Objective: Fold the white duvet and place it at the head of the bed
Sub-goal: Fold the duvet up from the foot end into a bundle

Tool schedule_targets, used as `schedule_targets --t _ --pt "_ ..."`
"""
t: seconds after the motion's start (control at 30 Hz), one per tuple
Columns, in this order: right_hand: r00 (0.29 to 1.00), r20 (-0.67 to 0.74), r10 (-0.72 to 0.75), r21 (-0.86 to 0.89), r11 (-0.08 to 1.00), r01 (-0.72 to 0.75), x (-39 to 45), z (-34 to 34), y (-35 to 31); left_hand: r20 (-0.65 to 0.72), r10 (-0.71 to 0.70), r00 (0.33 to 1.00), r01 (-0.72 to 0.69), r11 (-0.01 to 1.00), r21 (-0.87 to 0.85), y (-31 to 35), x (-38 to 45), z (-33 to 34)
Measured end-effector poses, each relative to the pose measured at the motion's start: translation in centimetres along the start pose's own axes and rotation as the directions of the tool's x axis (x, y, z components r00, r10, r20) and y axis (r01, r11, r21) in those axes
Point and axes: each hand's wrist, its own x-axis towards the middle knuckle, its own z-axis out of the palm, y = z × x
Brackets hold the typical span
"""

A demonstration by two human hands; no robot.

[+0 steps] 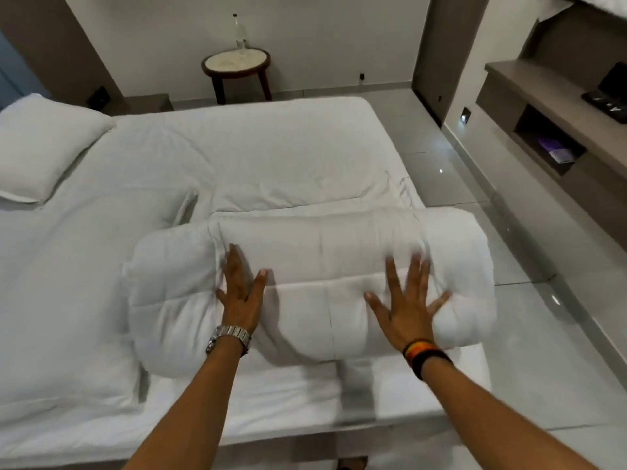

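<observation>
The white duvet (312, 286) lies as a thick padded bundle on the near right part of the bed (68, 300), its right end hanging past the mattress corner. More of the duvet stretches flat behind the bundle toward the far side. My left hand (241, 289) presses flat on the bundle's left half, fingers spread, a metal watch on the wrist. My right hand (409, 301) presses flat on the right half, fingers spread wide, with dark bands on the wrist. Neither hand grips the fabric.
A white pillow (44, 147) rests at the head of the bed on the left. A round stool (236, 64) with a bottle (240, 35) stands by the far wall. A wall shelf unit (543, 130) runs along the right above a tiled floor (458, 171).
</observation>
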Motion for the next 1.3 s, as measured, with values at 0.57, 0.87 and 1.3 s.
schedule_targets --t 0.57,0.87,1.3 --pt "0.962 -0.115 0.249 0.211 0.952 -0.221 10.6 3.6 -0.5 -0.502 -0.553 0.665 0.63 0.776 -0.022 -5.5 1.3 5.7" --pt "0.603 0.402 0.689 0.731 0.155 -0.665 10.9 7.4 -3.2 -0.113 -0.847 0.519 0.489 0.403 -0.774 -4.1 5.1 10.7" --pt "0.628 0.203 0.751 0.848 0.186 -0.496 12.1 6.4 -4.0 -0.275 -0.798 0.537 0.453 0.547 -0.704 -0.2 4.0 8.8"
